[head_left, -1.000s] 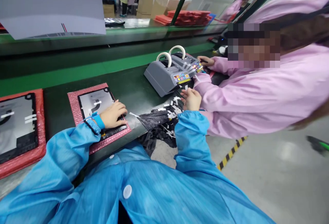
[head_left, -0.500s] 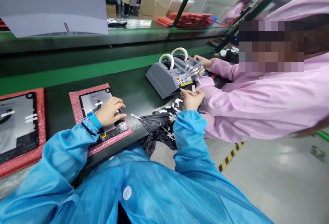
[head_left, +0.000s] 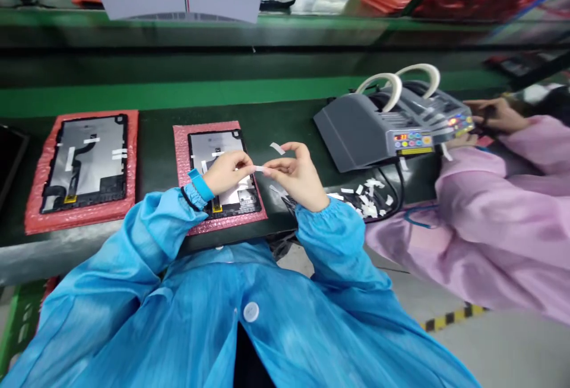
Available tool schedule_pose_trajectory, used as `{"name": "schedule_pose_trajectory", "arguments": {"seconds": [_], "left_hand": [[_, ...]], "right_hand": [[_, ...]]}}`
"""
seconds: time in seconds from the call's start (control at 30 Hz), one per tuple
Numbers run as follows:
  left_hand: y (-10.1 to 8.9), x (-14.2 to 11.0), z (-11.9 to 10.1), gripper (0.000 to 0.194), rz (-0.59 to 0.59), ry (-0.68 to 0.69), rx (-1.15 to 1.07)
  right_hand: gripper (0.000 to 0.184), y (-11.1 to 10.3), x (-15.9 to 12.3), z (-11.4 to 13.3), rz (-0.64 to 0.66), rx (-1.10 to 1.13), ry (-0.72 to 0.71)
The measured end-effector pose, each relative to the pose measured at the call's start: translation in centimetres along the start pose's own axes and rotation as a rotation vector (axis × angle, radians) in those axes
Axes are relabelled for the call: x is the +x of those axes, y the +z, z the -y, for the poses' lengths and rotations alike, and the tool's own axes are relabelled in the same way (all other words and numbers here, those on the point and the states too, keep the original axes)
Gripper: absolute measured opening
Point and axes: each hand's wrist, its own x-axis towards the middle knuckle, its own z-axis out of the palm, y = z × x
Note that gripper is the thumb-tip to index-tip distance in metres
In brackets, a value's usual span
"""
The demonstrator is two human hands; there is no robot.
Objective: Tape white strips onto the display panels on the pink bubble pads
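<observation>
A short strip of white tape [head_left: 259, 168] is stretched between my two hands, pinched at its left end by my left hand [head_left: 228, 172] and at its right end by my right hand [head_left: 297, 175]. A second piece of white tape [head_left: 277, 148] sticks up from a finger of my right hand. Below them lies a tablet screen assembly [head_left: 225, 139], its silver back up with white tape pieces on it, on a pink bubble-wrap bag [head_left: 181, 147]. My left hand and wrist cover part of it.
Another taped tablet assembly [head_left: 100, 162] lies on red bubble wrap [head_left: 38, 207] at left. Two grey tape dispensers [head_left: 356, 129] stand at right, with tape scraps [head_left: 369, 201] before them. A co-worker's hand [head_left: 503, 117] is at the farther dispenser.
My right hand has come left from the dispenser with tape and met my left hand over the tablet assembly. My left hand has closed on the tape. The view has turned left.
</observation>
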Motion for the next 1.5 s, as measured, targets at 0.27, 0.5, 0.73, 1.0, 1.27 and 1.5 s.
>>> {"name": "schedule_pose_trajectory", "arguments": {"seconds": [0.27, 0.5, 0.73, 1.0, 1.27, 1.5], "left_hand": [[-0.5, -0.3, 0.9, 0.017, -0.037, -0.079, -0.047], [0.6, 0.4, 1.3, 0.019, -0.052, -0.211, 0.144], [1.3, 0.8, 1.0, 0.020, 0.018, -0.279, 0.437], [1.6, 0.7, 1.2, 0.021, 0.062, -0.280, 0.486], [1.5, 0.6, 1.3, 0.021, 0.059, -0.263, 0.494], [1.6, 0.8, 1.0, 0.020, 0.099, -0.298, 0.530]], "right_hand": [[0.056, 1.0, 1.1, -0.8, -0.011, 0.045, 0.021], [0.055, 1.1, 2.8, -2.7, -0.033, -0.015, 0.070], [0.048, 1.2, 4.0, -4.7, -0.035, -0.197, 0.156], [0.046, 1.4, 4.2, -4.4, -0.009, -0.330, 0.173], [0.045, 1.6, 4.3, -3.6, 0.008, -0.469, 0.173], [0.049, 1.3, 5.0, -3.4, 0.076, -0.566, 0.212]]}}
